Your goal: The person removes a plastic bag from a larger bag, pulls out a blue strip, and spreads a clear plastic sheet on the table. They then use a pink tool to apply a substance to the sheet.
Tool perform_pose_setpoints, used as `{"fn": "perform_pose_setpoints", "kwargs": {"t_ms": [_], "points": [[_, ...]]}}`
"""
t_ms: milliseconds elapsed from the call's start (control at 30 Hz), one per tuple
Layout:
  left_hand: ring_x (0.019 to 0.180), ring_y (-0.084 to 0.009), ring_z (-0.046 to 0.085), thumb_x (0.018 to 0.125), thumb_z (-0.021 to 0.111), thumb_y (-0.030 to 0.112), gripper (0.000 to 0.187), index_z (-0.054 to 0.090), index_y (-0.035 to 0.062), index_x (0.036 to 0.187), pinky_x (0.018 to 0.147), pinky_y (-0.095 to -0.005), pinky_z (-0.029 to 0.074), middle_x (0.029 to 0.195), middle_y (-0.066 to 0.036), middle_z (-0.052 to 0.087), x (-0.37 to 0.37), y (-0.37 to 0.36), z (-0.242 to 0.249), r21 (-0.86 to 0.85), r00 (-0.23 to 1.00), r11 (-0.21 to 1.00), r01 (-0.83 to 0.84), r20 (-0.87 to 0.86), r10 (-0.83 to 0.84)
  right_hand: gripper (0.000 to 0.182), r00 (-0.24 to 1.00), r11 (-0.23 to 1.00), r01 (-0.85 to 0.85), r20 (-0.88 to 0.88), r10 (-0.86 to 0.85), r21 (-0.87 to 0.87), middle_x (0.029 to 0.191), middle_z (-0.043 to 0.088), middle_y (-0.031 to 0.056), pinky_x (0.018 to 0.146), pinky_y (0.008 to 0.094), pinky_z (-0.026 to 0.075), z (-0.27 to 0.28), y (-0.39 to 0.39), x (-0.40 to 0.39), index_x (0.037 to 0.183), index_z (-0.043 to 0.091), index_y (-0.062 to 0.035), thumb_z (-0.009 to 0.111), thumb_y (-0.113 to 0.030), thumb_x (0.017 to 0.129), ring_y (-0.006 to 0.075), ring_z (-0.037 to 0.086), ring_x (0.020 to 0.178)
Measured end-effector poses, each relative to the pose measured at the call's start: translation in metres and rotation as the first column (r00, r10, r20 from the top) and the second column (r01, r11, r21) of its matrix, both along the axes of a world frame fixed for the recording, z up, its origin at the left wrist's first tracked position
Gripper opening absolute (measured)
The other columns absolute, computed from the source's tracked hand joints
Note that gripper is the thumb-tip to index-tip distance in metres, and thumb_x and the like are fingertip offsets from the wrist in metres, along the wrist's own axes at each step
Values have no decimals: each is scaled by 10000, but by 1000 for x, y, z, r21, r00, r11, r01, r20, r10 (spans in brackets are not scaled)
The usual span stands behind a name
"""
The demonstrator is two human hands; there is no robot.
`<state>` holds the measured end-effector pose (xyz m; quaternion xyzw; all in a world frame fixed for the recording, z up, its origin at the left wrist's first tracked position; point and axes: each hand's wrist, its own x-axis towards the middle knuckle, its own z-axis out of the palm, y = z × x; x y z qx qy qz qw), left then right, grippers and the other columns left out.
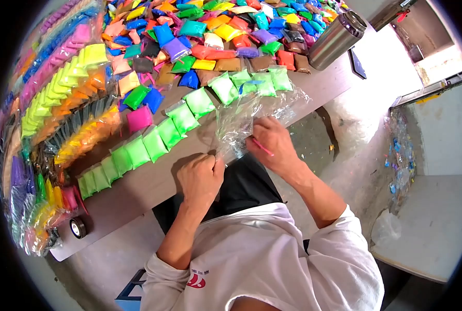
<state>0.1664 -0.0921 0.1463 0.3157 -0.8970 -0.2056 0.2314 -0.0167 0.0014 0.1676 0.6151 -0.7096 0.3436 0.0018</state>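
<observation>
A crumpled clear plastic bag [234,124] stretches between my two hands at the table's near edge. My left hand [202,173] is closed, its thumb and finger pinching the bag's lower left part. My right hand [273,142] is closed on the bag's right side, and a thin pink stick [262,146] pokes out from its fingers. Just beyond my hands, a row of light green packets [160,144] runs across the table, several of them overlapping. Part of the clear plastic lies near the row's right end, where a blue mark shows.
A heap of small coloured packets [220,31] covers the far table [324,88]. Rows of sorted packets [60,93] stand on the left. A steel flask [338,40] and a phone [357,64] are at the right, a tape roll [77,227] at the near left corner.
</observation>
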Motion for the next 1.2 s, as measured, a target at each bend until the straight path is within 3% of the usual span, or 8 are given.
{"fn": "perform_pose_setpoints", "kwargs": {"t_ms": [133, 367, 600, 767, 867, 900, 1100, 1200], "points": [[533, -325, 558, 836, 653, 221, 345, 519, 54, 565, 507, -447, 414, 577, -101, 544, -1, -1, 2, 1, 1000, 1000, 14, 22, -14, 80, 946, 943, 324, -56, -321, 74, 825, 596, 144, 735, 456, 471, -14, 7, -42, 812, 612, -40, 643, -86, 754, 353, 574, 839], [530, -329, 552, 844, 642, 216, 340, 525, 54, 568, 503, -447, 411, 578, -102, 541, -2, -1, 4, 25, 1000, 1000, -2, 26, 2, 124, 1000, 999, 10, 27, -12, 46, 918, 600, 151, 800, 441, 465, -7, 1, 12, 805, 588, -32, 674, -54, 719, 349, 562, 893], [547, -326, 565, 849, 634, 226, 329, 545, 49, 586, 520, -454, 422, 591, -100, 556, -3, 0, 6, 34, 1000, 999, 3, 20, -3, 68, 968, 968, 247, -48, -245, 36, 888, 619, 118, 750, 412, 481, -9, 12, -23, 779, 612, -36, 660, -52, 734, 335, 570, 820], [563, -326, 574, 849, 631, 227, 329, 544, 51, 585, 533, -456, 428, 602, -102, 564, -2, 0, 5, 37, 998, 999, -4, 58, 1, 90, 995, 996, 81, -48, -82, -32, 849, 617, 107, 728, 415, 472, -5, 7, 12, 779, 622, -67, 688, -86, 721, 313, 577, 827], [561, -325, 576, 847, 633, 222, 322, 546, 52, 588, 531, -452, 428, 603, -103, 566, 1, 0, 5, 35, 997, 999, 8, 73, -10, 79, 917, 911, 391, -141, -373, 135, 822, 626, 94, 740, 416, 447, -22, 15, -28, 747, 648, -96, 698, -155, 729, 298, 589, 817], [556, -325, 574, 846, 635, 223, 320, 547, 52, 591, 529, -453, 427, 600, -102, 564, 1, 0, 5, 36, 998, 999, 5, 61, -7, 77, 890, 909, 416, -197, -412, -21, 784, 616, 90, 707, 427, 454, -14, 17, -42, 723, 642, -96, 694, -152, 734, 303, 596, 797], [544, -325, 565, 853, 636, 231, 334, 543, 56, 585, 521, -450, 419, 588, -97, 557, -3, 1, 2, 16, 1000, 1000, -11, 28, 10, 104, 964, 965, 234, -154, -215, 115, 746, 590, 90, 674, 404, 488, -4, 9, 16, 739, 615, -98, 706, -148, 736, 311, 598, 750], [544, -325, 565, 856, 637, 231, 342, 540, 59, 577, 520, -449, 417, 585, -96, 553, -2, 0, 3, 31, 999, 999, -9, 33, 8, 97, 980, 982, 185, -81, -181, 35, 712, 569, 101, 650, 428, 477, -13, 4, 26, 724, 605, -91, 696, -123, 726, 322, 578, 733]]}}
